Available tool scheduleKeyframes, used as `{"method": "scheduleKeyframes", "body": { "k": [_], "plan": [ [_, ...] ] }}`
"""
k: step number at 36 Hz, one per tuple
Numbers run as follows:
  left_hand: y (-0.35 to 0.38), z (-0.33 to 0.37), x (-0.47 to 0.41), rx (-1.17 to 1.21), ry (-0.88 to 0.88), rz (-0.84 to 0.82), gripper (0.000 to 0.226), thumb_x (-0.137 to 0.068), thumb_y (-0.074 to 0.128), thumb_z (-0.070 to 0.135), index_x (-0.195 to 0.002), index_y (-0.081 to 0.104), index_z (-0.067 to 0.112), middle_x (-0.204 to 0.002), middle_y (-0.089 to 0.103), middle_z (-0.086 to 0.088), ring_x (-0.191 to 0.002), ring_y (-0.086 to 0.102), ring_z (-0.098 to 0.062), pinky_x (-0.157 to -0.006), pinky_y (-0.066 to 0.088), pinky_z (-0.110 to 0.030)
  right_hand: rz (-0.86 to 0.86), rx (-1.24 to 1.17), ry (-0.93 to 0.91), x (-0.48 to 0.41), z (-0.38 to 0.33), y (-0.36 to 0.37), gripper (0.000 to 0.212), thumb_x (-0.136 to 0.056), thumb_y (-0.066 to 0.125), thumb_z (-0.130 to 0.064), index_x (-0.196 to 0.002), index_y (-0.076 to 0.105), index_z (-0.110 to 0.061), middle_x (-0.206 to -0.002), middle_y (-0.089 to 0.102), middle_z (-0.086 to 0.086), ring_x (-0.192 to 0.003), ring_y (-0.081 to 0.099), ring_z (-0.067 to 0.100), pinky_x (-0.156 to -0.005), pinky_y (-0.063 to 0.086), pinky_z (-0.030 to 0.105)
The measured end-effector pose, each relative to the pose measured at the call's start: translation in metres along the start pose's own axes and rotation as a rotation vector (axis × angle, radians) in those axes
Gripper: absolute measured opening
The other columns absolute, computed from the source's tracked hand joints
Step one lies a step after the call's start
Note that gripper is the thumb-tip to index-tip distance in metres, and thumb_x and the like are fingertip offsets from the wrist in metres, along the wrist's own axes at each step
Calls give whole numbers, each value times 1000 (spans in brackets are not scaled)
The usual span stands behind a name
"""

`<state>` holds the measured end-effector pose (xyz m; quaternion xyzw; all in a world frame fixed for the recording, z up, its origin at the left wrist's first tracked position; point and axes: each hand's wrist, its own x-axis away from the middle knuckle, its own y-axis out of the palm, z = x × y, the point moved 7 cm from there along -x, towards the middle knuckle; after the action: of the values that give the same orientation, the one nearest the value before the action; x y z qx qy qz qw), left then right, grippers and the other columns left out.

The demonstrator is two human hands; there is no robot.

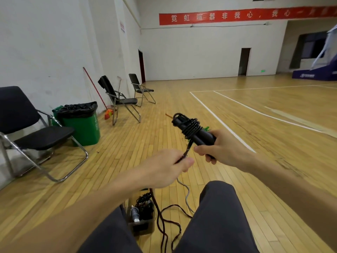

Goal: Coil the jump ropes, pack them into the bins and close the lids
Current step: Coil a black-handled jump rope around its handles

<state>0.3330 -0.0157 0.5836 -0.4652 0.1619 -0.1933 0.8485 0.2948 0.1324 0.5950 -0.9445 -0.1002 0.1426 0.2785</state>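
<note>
**Q:** Which containers appear, reading from the left?

**A:** By the left wall stands a green waste bin [82,125] lined with a black bag [80,108]; its contents cannot be seen. Low in the centre, between the person's knees, an open-topped clear storage bin [141,228] sits on the wooden floor [127,152]. It holds coiled dark ropes and one grey handle.

**Q:** Where does the jump rope [188,146] lie relative to each hand?

**A:** The left hand [167,167] pinches the black cord between thumb and fingers, just below the wound bundle. From there the cord runs up to the paired black handles [198,135], which carry several turns around their middle. The right hand [218,147] is clamped on the lower ends of the handles, fingers curled round them, so the bundle tilts up and leftward in the air. Below the left hand, the slack cord drops past the storage bin's right wall and loops on the floor between the legs. A grey cord [187,194] lies just beside it.
</note>
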Motion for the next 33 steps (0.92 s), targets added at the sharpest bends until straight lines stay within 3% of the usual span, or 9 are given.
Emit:
{"method": "scheduleKeyframes", "body": {
  "k": [4,7,11,15,19,25,33],
  "plan": [
    [-2,10,5,-321,33,-1,35,-105,43,43,-77,48,24,-68,49,8,-55,43,-6,-55,32,-24,-104,161,67,-1,5,13,16,-91,74,-20,-88,62,-10,-63,67,-1,-50,61,10,-51,48,20],
    [-9,19,8,-556,106,-27,29,-104,45,44,-89,54,20,-72,50,9,-58,47,-5,-55,35,-21,-330,242,200,9,11,25,15,-92,72,-17,-86,64,-7,-63,67,1,-52,62,14,-55,53,22],
    [-14,36,5,-644,224,-77,29,-100,54,43,-111,67,19,-78,56,9,-65,52,-6,-66,48,-26,-558,303,291,23,10,36,12,-93,71,-14,-85,65,-6,-67,66,4,-54,60,15,-58,57,26],
    [-25,42,-1,-574,304,-97,32,-92,64,48,-101,75,19,-85,66,9,-79,57,-6,-78,48,-26,-645,386,276,32,2,41,15,-93,70,-13,-81,63,-8,-70,64,7,-52,58,14,-58,55,26],
    [-28,40,-6,-413,331,-140,27,-86,73,46,-94,78,20,-79,64,19,-79,56,4,-73,37,-12,-715,419,253,41,-3,47,15,-92,69,-12,-80,62,-9,-69,63,6,-53,58,14,-58,54,25],
    [-28,35,-11,-250,314,-189,24,-82,78,42,-89,78,19,-74,64,22,-79,59,4,-70,38,-12,-710,479,150,47,-13,55,14,-89,70,-15,-79,63,-11,-63,64,-2,-51,59,12,-55,52,22],
    [-31,31,-10,96,280,-287,16,-80,82,19,-88,75,7,-80,72,3,-77,67,-9,-72,51,-19,-729,402,58,58,-30,56,18,-88,71,-14,-87,66,3,-70,67,12,-56,61,16,-52,51,19]
  ]
}}
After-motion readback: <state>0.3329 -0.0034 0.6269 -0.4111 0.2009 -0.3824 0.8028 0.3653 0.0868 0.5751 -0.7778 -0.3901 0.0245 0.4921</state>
